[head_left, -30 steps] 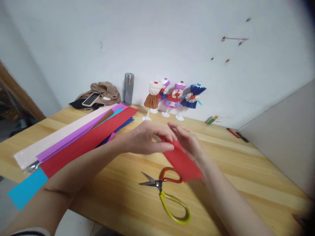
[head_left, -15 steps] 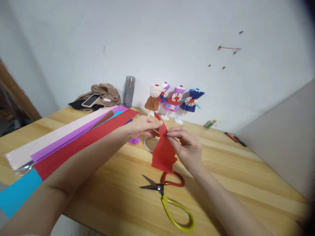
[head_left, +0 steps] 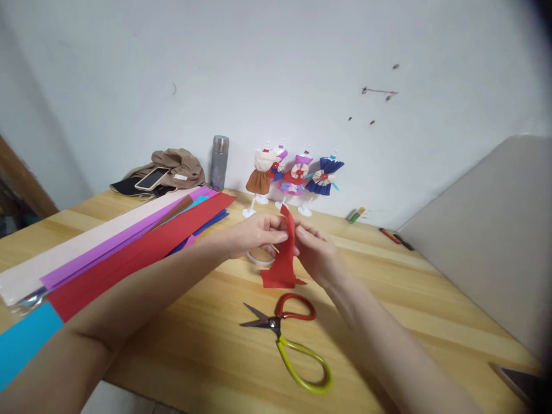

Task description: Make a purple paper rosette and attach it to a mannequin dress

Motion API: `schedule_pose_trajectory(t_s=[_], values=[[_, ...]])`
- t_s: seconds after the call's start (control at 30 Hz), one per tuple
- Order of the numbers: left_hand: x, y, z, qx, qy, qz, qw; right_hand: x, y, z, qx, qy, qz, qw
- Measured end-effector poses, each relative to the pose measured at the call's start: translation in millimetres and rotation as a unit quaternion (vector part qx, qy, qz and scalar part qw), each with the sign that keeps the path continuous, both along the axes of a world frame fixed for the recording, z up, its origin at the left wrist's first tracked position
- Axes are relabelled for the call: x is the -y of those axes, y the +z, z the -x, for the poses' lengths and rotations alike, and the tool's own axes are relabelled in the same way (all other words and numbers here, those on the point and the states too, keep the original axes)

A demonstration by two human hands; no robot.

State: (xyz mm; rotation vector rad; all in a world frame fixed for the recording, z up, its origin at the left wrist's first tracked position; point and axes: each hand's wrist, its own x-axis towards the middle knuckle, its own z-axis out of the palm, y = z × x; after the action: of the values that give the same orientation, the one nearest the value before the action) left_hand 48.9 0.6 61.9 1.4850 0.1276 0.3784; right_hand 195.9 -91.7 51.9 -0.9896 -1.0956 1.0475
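A piece of red crepe paper point(head_left: 281, 269) hangs upright between my two hands above the table, its lower edge spread wide. My left hand point(head_left: 259, 234) is closed, pinching the paper's left side near the top. Beside those fingers shows a thin, pale yellowish tip that I cannot identify. My right hand point(head_left: 319, 253) grips the paper's right side, its fingertips partly hidden behind the sheet. Open-bladed scissors point(head_left: 272, 324) with one red and one yellow handle lie just below the paper. Behind my left fingers, a white ring-shaped roll point(head_left: 260, 260) rests on the wood.
Coloured paper sheets point(head_left: 142, 253) cover the table's left side, partly under my left arm. Several small dress stands point(head_left: 299, 172) line the wall beside a grey flask point(head_left: 219, 164). A phone point(head_left: 152, 178) lies on brown cloth point(head_left: 183, 167). A dark-edged object point(head_left: 515, 382) sits at lower right.
The red paper has turned and narrowed between my hands, its upper part now curved. My right fingers have shifted around its edge. The view has moved slightly right.
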Motion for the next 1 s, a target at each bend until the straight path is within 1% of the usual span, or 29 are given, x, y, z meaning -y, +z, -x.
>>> schedule_pose_trajectory(t_s=[0.07,0.17,0.27,0.37,0.43,0.47,0.53,0.6,0.7,0.8,1.0], values=[[5.0,0.0,-1.3,-0.025,0.008,0.002,1.000,1.1,0.4,0.8,-0.007,-0.030,-0.005,1.000],[11.4,3.5,-1.6,-0.066,0.031,0.001,0.997,1.2,0.7,-0.4,-0.020,-0.072,-0.035,0.997],[15.9,7.6,-1.8,-0.093,0.053,0.002,0.994,0.9,2.8,-2.6,-0.001,-0.098,-0.069,0.993],[17.2,10.3,-2.3,-0.045,0.138,0.035,0.989,1.6,5.6,-3.7,0.040,-0.145,-0.111,0.982],[16.8,11.6,-1.9,0.005,0.178,0.051,0.983,2.7,7.3,-3.3,0.069,-0.169,-0.133,0.974],[16.6,12.1,-1.6,0.019,0.181,0.045,0.982,3.5,7.9,-2.9,0.083,-0.175,-0.138,0.971],[16.6,12.7,-1.0,0.021,0.182,0.005,0.983,5.3,9.0,-1.8,0.110,-0.179,-0.139,0.968],[17.2,12.5,-1.2,0.013,0.206,-0.033,0.978,7.2,9.8,-0.7,0.129,-0.177,-0.136,0.966],[18.7,11.7,-2.6,0.018,0.241,-0.033,0.970,8.6,10.9,0.3,0.139,-0.178,-0.134,0.965],[20.1,11.1,-3.2,0.031,0.236,-0.008,0.971,8.0,11.6,0.1,0.132,-0.189,-0.140,0.963],[20.6,9.7,-1.1,0.076,0.179,0.017,0.981,6.5,9.2,-3.0,0.107,-0.184,-0.144,0.966]])
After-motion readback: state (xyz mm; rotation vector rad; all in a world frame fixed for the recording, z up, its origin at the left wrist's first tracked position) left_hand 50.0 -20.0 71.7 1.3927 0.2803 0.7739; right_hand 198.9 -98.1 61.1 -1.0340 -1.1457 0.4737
